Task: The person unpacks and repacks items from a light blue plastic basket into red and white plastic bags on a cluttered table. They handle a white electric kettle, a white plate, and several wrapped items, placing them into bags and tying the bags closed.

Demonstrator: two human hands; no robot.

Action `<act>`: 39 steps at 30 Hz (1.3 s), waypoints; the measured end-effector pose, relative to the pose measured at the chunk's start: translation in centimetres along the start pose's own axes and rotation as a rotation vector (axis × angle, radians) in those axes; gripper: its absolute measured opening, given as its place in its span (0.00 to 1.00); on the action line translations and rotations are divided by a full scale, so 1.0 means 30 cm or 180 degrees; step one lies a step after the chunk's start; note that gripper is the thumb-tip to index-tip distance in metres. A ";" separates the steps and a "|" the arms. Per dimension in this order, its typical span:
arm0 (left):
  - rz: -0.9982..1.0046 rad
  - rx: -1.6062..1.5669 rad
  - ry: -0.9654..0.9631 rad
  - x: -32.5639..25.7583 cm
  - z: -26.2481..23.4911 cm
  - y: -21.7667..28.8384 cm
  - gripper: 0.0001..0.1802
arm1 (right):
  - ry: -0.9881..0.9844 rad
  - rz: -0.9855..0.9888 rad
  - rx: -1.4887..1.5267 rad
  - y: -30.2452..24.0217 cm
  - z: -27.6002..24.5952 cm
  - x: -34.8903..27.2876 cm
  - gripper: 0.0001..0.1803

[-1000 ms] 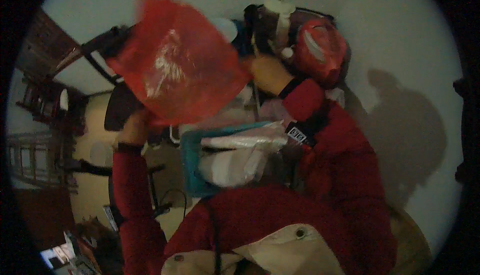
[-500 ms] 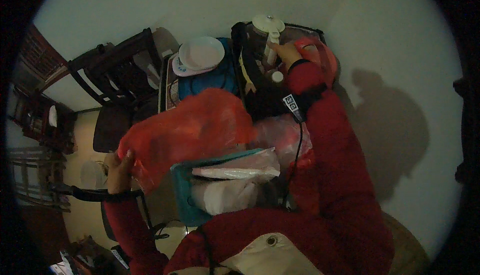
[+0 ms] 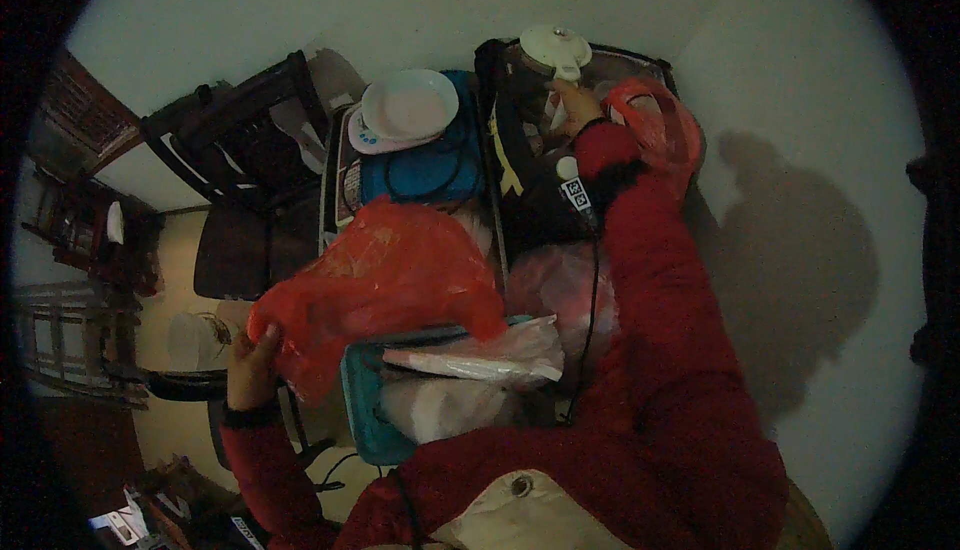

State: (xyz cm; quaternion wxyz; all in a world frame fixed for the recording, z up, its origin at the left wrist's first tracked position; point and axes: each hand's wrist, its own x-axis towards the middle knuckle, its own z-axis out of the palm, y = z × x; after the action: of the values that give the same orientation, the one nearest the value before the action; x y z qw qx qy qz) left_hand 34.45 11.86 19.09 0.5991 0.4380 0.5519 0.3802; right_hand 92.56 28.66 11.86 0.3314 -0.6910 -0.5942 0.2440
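Observation:
My left hand [image 3: 252, 362] pinches the left edge of a thin red plastic bag [image 3: 390, 265], which spreads crumpled to the right over the near end of the open container. My right hand [image 3: 577, 108] reaches into a dark open bag or case at the far right. Its fingers are bent beside the lower end of a white round-headed thing with a short handle [image 3: 556, 48]. Whitish material shows under those fingers, but what they grip is hidden. A second red plastic bag [image 3: 660, 125] lies just right of that wrist.
A kitchen scale with a round white bowl [image 3: 410, 105] sits on blue cloth [image 3: 425, 175]. Nearest me, a teal basket [image 3: 362, 400] holds clear-wrapped packages [image 3: 470, 350]. Dark wooden chairs [image 3: 250, 140] stand at left; a pale wall [image 3: 790, 80] rises at right. A black cable [image 3: 592, 320] hangs along my right arm.
The red bag in my left hand has sagged and bunched up, uncovering more of what lies beyond it. My right hand stays at the dark bag. The view has shifted slightly.

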 end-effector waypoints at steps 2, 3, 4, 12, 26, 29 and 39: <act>-0.0098 -0.0156 0.0071 -0.004 0.006 0.009 0.20 | 0.0161 0.0993 0.1655 -0.019 0.010 -0.019 0.42; -0.0095 -0.0288 0.0089 -0.004 0.008 0.008 0.20 | 0.0237 0.0904 0.1374 -0.028 0.012 -0.025 0.42; -0.0055 -0.0274 0.0029 -0.002 0.009 0.003 0.20 | 0.0212 0.0074 -0.0098 -0.028 0.006 -0.044 0.41; 0.0118 -0.0305 0.0118 0.052 -0.021 -0.078 0.20 | 0.0481 -0.1324 -0.0692 -0.093 -0.090 -0.041 0.35; 0.0500 -0.0682 -0.0683 0.128 0.100 0.007 0.25 | 0.0059 -0.1202 0.1453 -0.557 -0.437 -0.574 0.16; 0.0301 -0.1216 -0.1235 0.228 0.143 0.007 0.24 | 0.0270 -0.1985 0.0478 -0.634 -0.454 -0.693 0.12; 0.0628 0.0257 -0.0671 0.605 0.304 -0.037 0.19 | -0.0968 -0.0708 0.2255 -0.851 -0.315 -0.977 0.21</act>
State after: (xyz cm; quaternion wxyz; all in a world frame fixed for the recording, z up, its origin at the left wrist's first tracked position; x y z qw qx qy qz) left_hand 45.33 27.58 12.16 0.5954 0.5514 0.4550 0.3666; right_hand 77.51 0.15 35.53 0.4819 -0.4215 -0.5867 0.4959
